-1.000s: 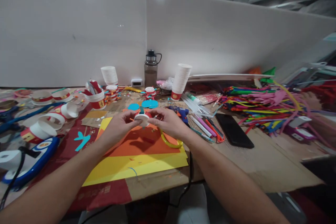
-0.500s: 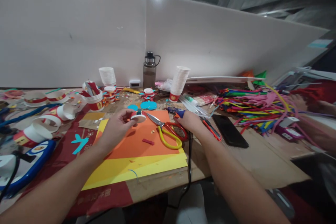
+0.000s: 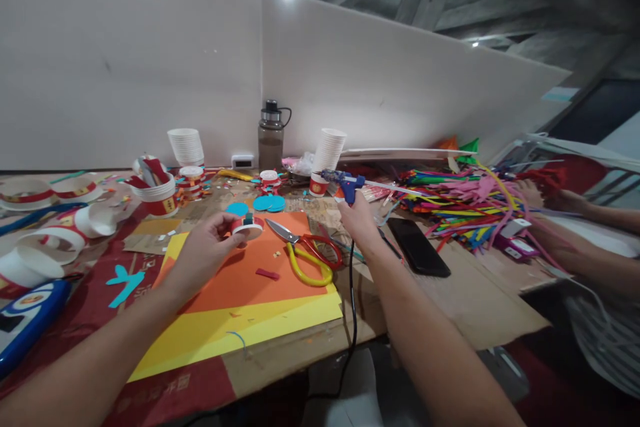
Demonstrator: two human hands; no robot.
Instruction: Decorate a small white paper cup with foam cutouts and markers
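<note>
Two bare hands: both were raised over the cluttered table, the left hand [image 3: 213, 243] left of centre and the right hand [image 3: 356, 212] right of centre.
Left grip: thumb and fingers pinched the side of a short cup piece [image 3: 249, 231], leaving most of its pale face bare.
Cup piece: red-banded, with a dark green strip on it, it sat just left of the frame's centre, above an orange sheet [image 3: 220, 287].
Right grip: the fingers were wrapped round the handle of a blue glue gun [image 3: 351, 184]; how firmly could not be told.
Fresh change: a second earlier both hands were on the cup piece; since then the right had let go, reached to the table and lifted the gun.
Upshot: piece and gun were now held at once, though well apart, the nozzle facing left before a cup stack [image 3: 333, 145].
In the way: scissors [image 3: 299, 239] lay between the hands, and a black cord [image 3: 353, 303], seemingly the gun's, ran down near their handles.
Right of frame: a phone [image 3: 419, 247] lay beside the right forearm; beyond were craft stems [image 3: 455, 197] and a co-worker's hand [image 3: 530, 193].
Behind the piece: blue discs [image 3: 269, 203] lay flat, with a bottle [image 3: 271, 141] standing farther back.
</note>
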